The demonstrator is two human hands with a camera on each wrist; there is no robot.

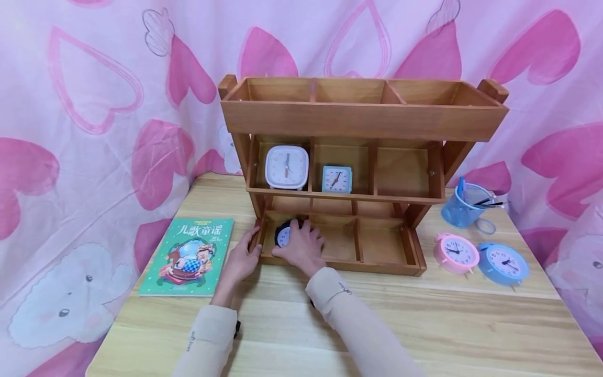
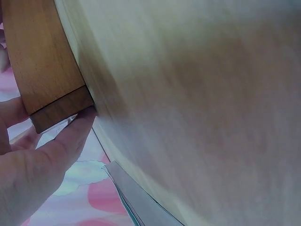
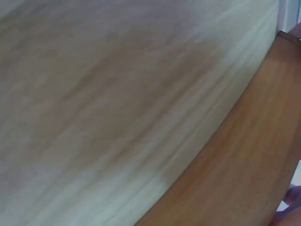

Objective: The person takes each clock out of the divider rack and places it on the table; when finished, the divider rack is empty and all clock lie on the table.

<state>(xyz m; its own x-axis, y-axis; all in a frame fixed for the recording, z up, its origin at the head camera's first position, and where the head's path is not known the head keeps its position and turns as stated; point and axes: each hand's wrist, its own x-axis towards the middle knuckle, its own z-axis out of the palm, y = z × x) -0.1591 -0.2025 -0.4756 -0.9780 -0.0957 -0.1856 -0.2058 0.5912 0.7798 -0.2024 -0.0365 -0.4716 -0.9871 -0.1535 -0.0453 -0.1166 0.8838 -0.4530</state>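
Observation:
My right hand [image 1: 303, 245] grips a dark-rimmed round clock [image 1: 282, 235] in the lower left compartment of a brown wooden shelf [image 1: 363, 121]. Its fingers cover much of the clock's right side. My left hand [image 1: 245, 256] touches the left end of the bottom tier. In the left wrist view, fingers [image 2: 70, 136] rest against the wooden corner [image 2: 63, 109]. A white clock [image 1: 287, 167] and a small light-blue square clock [image 1: 336, 179] stand in the left and middle compartments of the middle tier. The right wrist view mostly shows the tabletop and the shelf's front board [image 3: 235, 160].
Left of the shelf lies a green picture book [image 1: 188, 256]. To the right are a pink clock [image 1: 456, 252], a blue clock [image 1: 504, 263], a blue mesh pen cup [image 1: 464, 207] and a tape roll [image 1: 485, 226]. A pink heart-patterned curtain [image 1: 202, 31] hangs behind.

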